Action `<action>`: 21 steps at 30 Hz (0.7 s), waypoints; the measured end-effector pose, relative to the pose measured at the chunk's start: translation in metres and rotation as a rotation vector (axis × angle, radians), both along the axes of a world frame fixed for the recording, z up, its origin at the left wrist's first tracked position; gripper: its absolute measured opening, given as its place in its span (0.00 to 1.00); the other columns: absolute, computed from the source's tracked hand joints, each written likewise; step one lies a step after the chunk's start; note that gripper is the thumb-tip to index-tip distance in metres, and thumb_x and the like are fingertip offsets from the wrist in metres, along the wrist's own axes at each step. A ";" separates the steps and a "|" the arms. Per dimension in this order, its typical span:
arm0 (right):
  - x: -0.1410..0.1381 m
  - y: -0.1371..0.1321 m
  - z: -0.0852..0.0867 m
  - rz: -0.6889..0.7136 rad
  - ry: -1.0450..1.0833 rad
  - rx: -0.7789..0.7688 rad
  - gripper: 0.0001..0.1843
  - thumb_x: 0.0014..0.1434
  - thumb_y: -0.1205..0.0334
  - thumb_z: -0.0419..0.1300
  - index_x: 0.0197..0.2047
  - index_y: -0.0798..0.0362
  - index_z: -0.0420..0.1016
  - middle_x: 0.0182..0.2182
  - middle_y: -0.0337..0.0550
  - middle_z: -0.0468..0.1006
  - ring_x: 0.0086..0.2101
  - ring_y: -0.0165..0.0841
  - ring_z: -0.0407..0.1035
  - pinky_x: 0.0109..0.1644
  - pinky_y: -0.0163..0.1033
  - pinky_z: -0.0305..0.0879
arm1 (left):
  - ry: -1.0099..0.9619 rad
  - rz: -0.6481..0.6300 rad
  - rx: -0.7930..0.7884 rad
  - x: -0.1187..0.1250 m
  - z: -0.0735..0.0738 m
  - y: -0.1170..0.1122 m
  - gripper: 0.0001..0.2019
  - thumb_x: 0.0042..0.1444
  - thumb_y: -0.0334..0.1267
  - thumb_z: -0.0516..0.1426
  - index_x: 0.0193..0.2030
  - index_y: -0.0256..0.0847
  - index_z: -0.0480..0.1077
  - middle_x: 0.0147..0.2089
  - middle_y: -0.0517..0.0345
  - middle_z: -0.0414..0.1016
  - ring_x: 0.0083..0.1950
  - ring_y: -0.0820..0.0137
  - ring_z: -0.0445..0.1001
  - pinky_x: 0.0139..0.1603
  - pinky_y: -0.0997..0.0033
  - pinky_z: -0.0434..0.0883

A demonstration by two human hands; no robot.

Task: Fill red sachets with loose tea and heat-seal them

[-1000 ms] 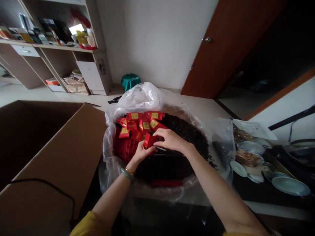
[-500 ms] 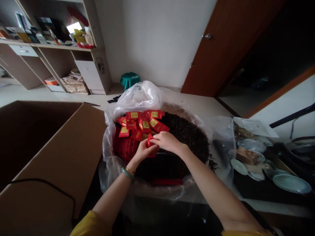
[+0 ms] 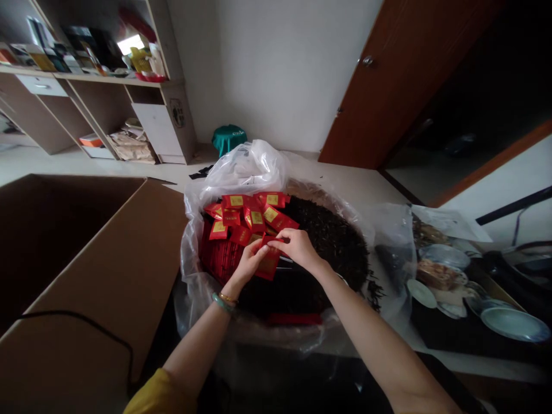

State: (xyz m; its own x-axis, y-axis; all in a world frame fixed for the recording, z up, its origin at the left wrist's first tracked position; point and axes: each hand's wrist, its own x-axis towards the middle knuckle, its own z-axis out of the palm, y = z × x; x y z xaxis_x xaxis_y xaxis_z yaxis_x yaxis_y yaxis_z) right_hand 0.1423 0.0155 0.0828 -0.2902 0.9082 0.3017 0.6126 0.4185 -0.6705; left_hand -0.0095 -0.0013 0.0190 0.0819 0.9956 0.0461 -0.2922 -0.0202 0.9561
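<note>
Starting nearest, an open cardboard box [image 3: 107,276] fills the 9 o'clock side. At centre, a clear plastic bag [image 3: 244,167] lines a round container heaped with dark loose tea [image 3: 332,236]. Plates [image 3: 513,325] lie at 3 o'clock. Farther off are a green stool [image 3: 228,139] at 12 o'clock, shelves [image 3: 99,86] at 10 o'clock and a brown door [image 3: 388,86] at 1 o'clock.

Over the tea, the left hand [image 3: 248,264] and right hand [image 3: 295,248] both pinch one red packet [image 3: 268,263], fingers closed on its top edge. It hangs between them. A heap of packets [image 3: 245,217] lies just beyond, at 11 o'clock.
</note>
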 end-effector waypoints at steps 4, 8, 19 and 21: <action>0.000 0.000 -0.011 0.011 0.059 -0.009 0.13 0.51 0.54 0.65 0.23 0.55 0.76 0.22 0.39 0.75 0.24 0.28 0.66 0.31 0.33 0.60 | -0.030 0.156 -0.021 -0.001 -0.003 0.004 0.20 0.38 0.48 0.67 0.36 0.37 0.77 0.36 0.54 0.80 0.38 0.66 0.77 0.42 0.70 0.71; -0.002 0.004 -0.020 -0.023 0.169 -0.085 0.12 0.49 0.54 0.67 0.29 0.55 0.78 0.23 0.39 0.77 0.25 0.30 0.68 0.31 0.34 0.62 | -0.097 0.162 -0.074 -0.003 -0.004 0.006 0.16 0.37 0.45 0.68 0.30 0.37 0.77 0.29 0.58 0.79 0.29 0.71 0.74 0.34 0.73 0.69; -0.005 0.013 -0.030 0.021 0.254 -0.109 0.11 0.47 0.55 0.68 0.27 0.54 0.80 0.22 0.38 0.73 0.24 0.29 0.65 0.30 0.34 0.62 | -0.050 0.156 0.087 -0.001 0.000 0.003 0.18 0.42 0.42 0.66 0.40 0.39 0.72 0.32 0.60 0.75 0.33 0.73 0.72 0.36 0.75 0.68; -0.003 0.013 -0.029 0.031 0.267 -0.106 0.11 0.47 0.55 0.68 0.29 0.54 0.80 0.23 0.38 0.73 0.25 0.28 0.66 0.31 0.35 0.63 | 0.028 0.193 0.183 -0.001 0.001 0.003 0.18 0.43 0.41 0.66 0.42 0.40 0.70 0.34 0.59 0.74 0.35 0.73 0.72 0.37 0.75 0.68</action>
State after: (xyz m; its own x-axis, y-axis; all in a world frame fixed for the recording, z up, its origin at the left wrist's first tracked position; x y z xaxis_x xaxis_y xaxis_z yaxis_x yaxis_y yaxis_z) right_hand 0.1390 0.0282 0.0541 -0.2415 0.9306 0.2749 0.3968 0.3533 -0.8472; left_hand -0.0106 0.0012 0.0195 -0.1048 0.9682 0.2270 -0.2397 -0.2462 0.9391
